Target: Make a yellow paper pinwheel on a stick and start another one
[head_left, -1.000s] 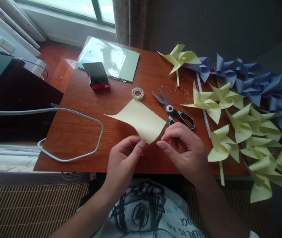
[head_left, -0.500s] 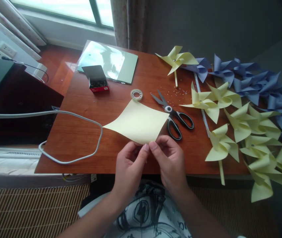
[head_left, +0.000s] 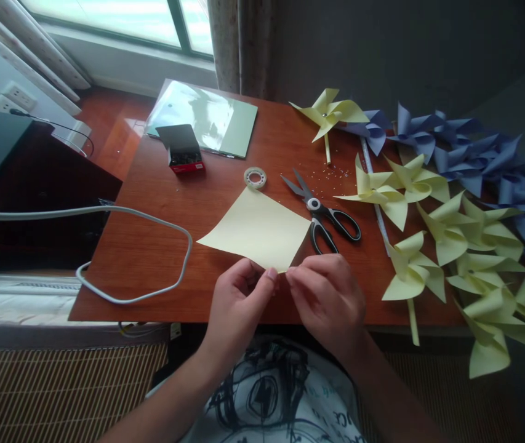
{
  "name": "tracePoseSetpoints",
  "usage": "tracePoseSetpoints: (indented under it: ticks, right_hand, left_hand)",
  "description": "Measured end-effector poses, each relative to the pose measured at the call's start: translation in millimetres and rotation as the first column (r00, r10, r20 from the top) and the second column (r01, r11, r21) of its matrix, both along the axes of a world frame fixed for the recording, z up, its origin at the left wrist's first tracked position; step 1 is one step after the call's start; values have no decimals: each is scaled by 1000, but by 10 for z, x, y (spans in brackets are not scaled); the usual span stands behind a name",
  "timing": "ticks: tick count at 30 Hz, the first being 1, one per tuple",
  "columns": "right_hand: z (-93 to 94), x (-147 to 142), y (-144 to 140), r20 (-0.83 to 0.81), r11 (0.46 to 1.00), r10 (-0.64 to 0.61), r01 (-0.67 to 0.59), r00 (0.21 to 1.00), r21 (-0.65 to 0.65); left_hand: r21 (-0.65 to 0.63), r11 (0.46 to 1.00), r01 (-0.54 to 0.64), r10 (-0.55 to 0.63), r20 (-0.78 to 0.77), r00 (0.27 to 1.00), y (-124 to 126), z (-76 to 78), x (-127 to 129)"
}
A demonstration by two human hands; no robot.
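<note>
A pale yellow sheet of paper (head_left: 260, 231) lies diamond-wise before me, its near corner slightly curled at my fingertips. My left hand (head_left: 244, 295) is closed in a pinch, with the thumb on top of that corner. Just to the right, my right hand (head_left: 329, 301) is closed too, its thumb and forefinger pinched at the corner's end. Whatever lies under the fingers is hidden. Black-handled scissors (head_left: 312, 204) rest with blades apart by the paper's right corner. A roll of clear tape (head_left: 255, 178) sits at its far corner.
Several yellow pinwheels (head_left: 412, 271) and blue pinwheels (head_left: 458, 157) cover the table's right side. A small red and black box (head_left: 186, 161) stands with its lid up before a shiny flat packet (head_left: 207, 117). A white cable (head_left: 151, 218) loops over the left side. Tiny scraps lie beyond the scissors.
My right hand has shifted slightly right and turned, its fingers now curled over. The paper's near corner has come a little toward me, and the sheet lies flatter.
</note>
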State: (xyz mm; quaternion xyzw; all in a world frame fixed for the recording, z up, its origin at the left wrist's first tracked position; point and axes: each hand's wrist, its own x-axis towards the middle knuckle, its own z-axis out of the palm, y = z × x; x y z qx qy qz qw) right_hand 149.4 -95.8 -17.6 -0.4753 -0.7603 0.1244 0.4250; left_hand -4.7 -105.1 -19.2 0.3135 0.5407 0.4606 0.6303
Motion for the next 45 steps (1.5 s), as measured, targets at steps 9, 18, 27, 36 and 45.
tracePoseSetpoints:
  ticks: [9, 18, 27, 36, 45]
  right_hand:
    - [54, 123, 85, 312, 976, 109, -162, 944, 148]
    - [105, 108, 152, 192, 995, 74, -85, 978, 49]
    - [158, 125, 229, 161, 992, 124, -119, 979, -43]
    - [168, 151, 228, 254, 991, 129, -131, 959, -12]
    - [196, 123, 240, 200, 988, 141, -126, 970, -85]
  left_hand:
    - [-29, 999, -14, 15, 41, 999, 29, -32, 51]
    - [389, 903, 183, -31, -366, 930, 10, 88, -37]
    - [556, 604, 571, 208, -801, 561, 248, 30, -250]
    - [572, 606, 553, 184, -777, 602, 272, 29, -230]
    - [565, 627, 536, 158, -766, 624, 269, 35, -226]
